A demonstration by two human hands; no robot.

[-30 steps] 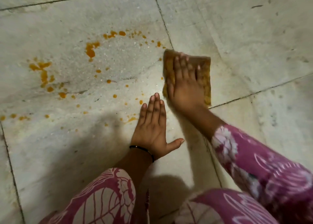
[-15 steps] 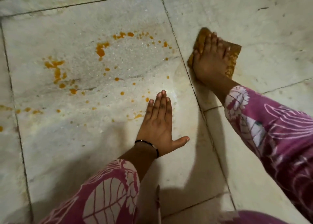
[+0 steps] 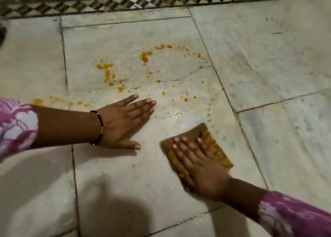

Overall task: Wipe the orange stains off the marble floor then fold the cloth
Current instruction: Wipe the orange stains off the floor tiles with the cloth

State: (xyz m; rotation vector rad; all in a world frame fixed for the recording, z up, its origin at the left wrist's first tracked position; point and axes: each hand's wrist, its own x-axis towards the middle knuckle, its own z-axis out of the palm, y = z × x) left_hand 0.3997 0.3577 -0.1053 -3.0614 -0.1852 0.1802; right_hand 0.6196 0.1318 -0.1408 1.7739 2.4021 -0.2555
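Orange stains (image 3: pixel 145 57) lie scattered in a rough ring across one pale marble floor (image 3: pixel 268 61) slab, with more drops (image 3: pixel 38 102) trailing to the left. My right hand (image 3: pixel 198 166) presses flat on a folded brown cloth (image 3: pixel 209 140), stained orange, at the slab's lower right, below the stains. My left hand (image 3: pixel 123 123) rests palm down on the floor, fingers together, just below the stains and left of the cloth; it holds nothing. A black bracelet sits on its wrist.
A patterned mosaic border (image 3: pixel 125 0) runs along the far edge of the floor. Dark grout lines (image 3: pixel 225 93) separate the slabs. A dark shadow (image 3: pixel 114 210) falls on the near floor. Pink floral sleeves cover both forearms.
My right hand has slid the cloth from beyond the grout line at the upper right back toward me onto the stained slab. The view has shifted; my left arm now enters from the left.
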